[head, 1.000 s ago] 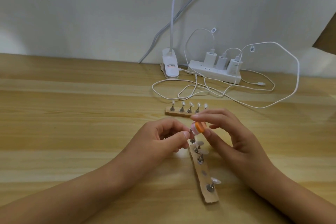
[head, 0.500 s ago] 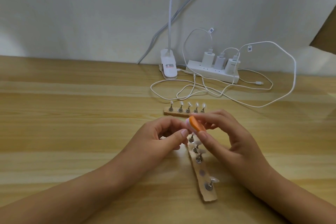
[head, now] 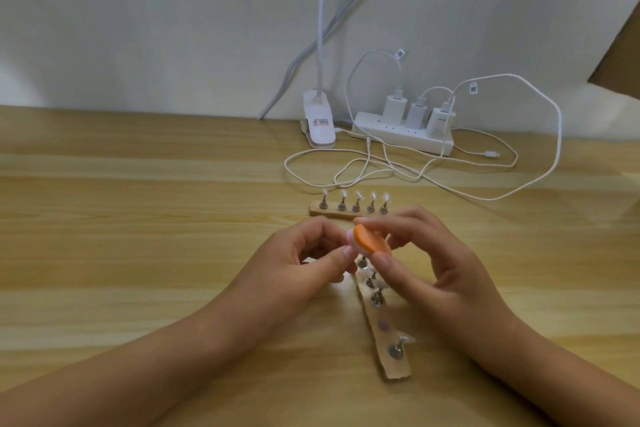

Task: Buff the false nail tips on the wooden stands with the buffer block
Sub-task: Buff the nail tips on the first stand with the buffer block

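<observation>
While the left hand [head: 304, 260] keeps pinching a nail tip, hidden behind its fingertips, above the near wooden stand [head: 381, 322], the right hand [head: 426, 260], gripping the orange buffer block [head: 475, 238], has tilted its face flatter, so buffing seems underway.

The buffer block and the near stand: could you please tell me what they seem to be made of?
The buffer block looks like soft foam: a matte orange face over a pale layer. The near stand seems to be raw wood, with dull tan grain and rough ends. Its pegs glint like metal.
</observation>
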The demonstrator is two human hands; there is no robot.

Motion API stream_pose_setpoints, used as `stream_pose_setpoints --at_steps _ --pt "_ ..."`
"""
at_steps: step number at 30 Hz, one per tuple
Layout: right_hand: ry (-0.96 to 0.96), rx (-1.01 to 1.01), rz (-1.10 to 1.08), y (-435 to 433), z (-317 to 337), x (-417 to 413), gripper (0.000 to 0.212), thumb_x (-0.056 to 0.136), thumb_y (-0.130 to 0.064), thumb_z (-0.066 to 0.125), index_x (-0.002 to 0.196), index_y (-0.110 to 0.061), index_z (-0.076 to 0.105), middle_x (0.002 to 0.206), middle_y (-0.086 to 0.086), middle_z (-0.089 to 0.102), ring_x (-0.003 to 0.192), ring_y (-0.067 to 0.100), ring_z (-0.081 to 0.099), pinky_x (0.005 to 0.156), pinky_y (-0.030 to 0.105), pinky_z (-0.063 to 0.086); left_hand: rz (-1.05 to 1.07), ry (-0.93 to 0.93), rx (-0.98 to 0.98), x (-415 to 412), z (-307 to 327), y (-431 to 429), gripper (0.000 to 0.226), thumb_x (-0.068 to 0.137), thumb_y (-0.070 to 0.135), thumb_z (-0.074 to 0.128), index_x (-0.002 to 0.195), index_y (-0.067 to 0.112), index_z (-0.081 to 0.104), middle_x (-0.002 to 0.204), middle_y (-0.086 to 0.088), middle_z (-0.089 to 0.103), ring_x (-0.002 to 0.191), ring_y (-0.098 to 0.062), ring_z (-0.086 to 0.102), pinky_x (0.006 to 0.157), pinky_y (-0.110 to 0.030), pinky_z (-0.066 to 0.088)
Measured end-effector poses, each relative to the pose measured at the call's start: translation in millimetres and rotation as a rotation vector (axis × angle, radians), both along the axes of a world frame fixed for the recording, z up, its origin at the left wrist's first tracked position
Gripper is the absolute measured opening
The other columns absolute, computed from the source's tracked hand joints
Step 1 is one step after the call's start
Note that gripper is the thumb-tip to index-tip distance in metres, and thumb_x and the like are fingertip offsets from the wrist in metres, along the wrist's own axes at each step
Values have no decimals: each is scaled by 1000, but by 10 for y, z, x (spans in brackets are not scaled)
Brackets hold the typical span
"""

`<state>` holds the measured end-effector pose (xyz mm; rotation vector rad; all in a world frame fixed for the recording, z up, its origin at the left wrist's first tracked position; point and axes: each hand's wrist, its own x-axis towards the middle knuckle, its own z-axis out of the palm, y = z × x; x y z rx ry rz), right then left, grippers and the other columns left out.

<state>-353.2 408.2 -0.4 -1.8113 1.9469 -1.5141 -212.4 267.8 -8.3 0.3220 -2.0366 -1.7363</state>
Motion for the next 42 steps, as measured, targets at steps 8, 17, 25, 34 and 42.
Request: stream_pose_setpoints --at_steps 8,17,25,34,42 --pt "-137 21 -20 4 22 -49 28 88 -24 67 115 -30 69 106 0 64 98 18 60 89 31 49 -31 28 59 7 36 51 6 82 28 68 81 33 71 85 0 75 83 -11 70 72 -17 53" --pt "-131 32 -1 -5 -3 -40 22 88 -24 69 110 -25 69 105 -4 70 101 22 65 88 35 50 -23 52 99 9 47 37 11 77 33 67 83 24 70 78 2 73 80 -8 70 69 -16 52" --pt "-90 30 1 -14 19 0 23 87 -42 60 108 -34 66 107 -13 68 108 17 62 91 25 46 10 30 35 2 11 13 5 80 32 67 83 32 70 82 5 73 84 -15 68 81 -29 55" --pt "-46 -15 31 -16 37 8 22 92 -32 59 113 -28 65 108 -13 68 111 11 62 92 11 41 10 37 25 16 31 21 3 83 29 73 82 29 71 81 6 72 80 -5 64 75 -20 52" --pt "-1 -7 28 12 101 15 22 90 -35 61 110 -30 67 106 -13 69 109 12 64 94 13 41 -3 40 14 15 37 13 5 83 28 73 82 32 71 82 8 72 80 -3 64 73 -16 51"
